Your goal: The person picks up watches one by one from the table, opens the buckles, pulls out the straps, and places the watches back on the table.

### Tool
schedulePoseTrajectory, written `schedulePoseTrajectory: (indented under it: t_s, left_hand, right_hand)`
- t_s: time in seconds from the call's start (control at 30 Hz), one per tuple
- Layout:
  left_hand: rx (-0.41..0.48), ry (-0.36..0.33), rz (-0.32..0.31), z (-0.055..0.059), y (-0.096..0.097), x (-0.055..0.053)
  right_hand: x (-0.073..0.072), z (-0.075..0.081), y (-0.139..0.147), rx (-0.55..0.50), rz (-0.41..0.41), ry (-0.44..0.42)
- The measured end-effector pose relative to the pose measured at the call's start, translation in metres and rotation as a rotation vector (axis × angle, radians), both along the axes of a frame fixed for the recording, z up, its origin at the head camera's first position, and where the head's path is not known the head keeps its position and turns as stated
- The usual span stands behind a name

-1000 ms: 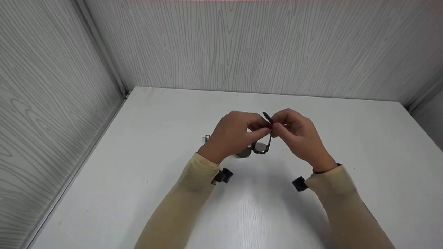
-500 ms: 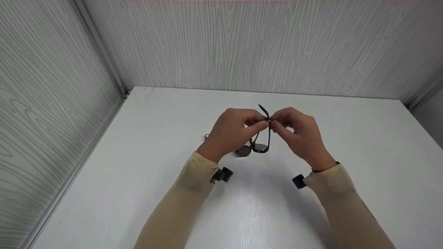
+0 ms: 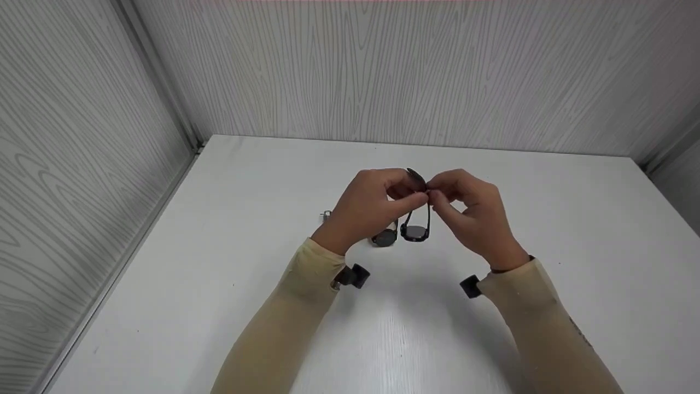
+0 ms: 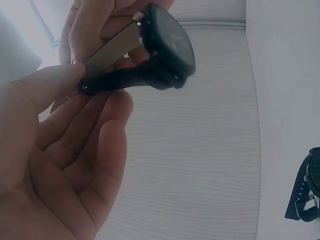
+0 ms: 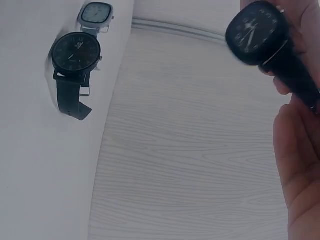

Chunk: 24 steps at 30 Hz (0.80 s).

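A dark wristwatch (image 3: 415, 233) with a squarish dial hangs below both hands in the head view, its strap ends brought together at the fingertips. My left hand (image 3: 374, 202) pinches the strap between thumb and fingers. Facing it, my right hand (image 3: 470, 210) pinches the strap at the same spot. A loose strap end sticks up above the fingers. In the right wrist view, the dial of the held wristwatch (image 5: 257, 32) shows pale marks and hands. From the left wrist, the strap of the wristwatch (image 4: 120, 79) forms a loop; fingers hide where its ends meet.
On the white table (image 3: 262, 219) lies a black round watch (image 5: 76, 52), partly behind the left hand in the head view. Beyond it is a silver square watch (image 5: 96, 13). A grey wood-patterned panel (image 3: 383, 71) stands behind the table.
The held watch has turned a little and shifted slightly right. Its upper strap end rose, then tilted lower. Both hands lifted slightly, still pinching the strap.
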<state>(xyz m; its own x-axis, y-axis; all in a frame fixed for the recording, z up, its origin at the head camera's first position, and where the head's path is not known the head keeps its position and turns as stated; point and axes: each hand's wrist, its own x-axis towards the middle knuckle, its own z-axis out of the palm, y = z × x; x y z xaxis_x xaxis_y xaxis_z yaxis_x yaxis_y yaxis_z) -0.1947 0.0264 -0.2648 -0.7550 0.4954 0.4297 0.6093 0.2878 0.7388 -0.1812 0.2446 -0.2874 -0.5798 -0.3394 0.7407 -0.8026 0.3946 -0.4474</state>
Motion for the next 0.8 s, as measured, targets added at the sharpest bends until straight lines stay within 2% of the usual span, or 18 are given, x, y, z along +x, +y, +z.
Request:
schedulePoseTrajectory:
  t_s: [0.2, 0.37, 0.6, 0.8]
  left_hand:
    - [0.040, 0.010, 0.040, 0.0003, 0.0002, -0.0009]
    - [0.058, 0.029, 0.064, 0.0015, 0.0008, -0.0009]
    - [0.059, 0.014, 0.040, 0.0009, 0.0009, -0.0009]
    - [0.061, 0.037, 0.010, -0.0003, 0.0007, -0.0008]
  right_hand:
    - [0.0004, 0.0009, -0.0005, -0.012, 0.025, -0.099]
    - [0.0017, 0.0041, -0.0020, -0.075, 0.019, -0.194]
    - [0.0025, 0.0054, -0.0021, -0.157, 0.049, -0.264]
    - [0.0035, 0.0049, -0.0007, -0.156, 0.040, -0.344]
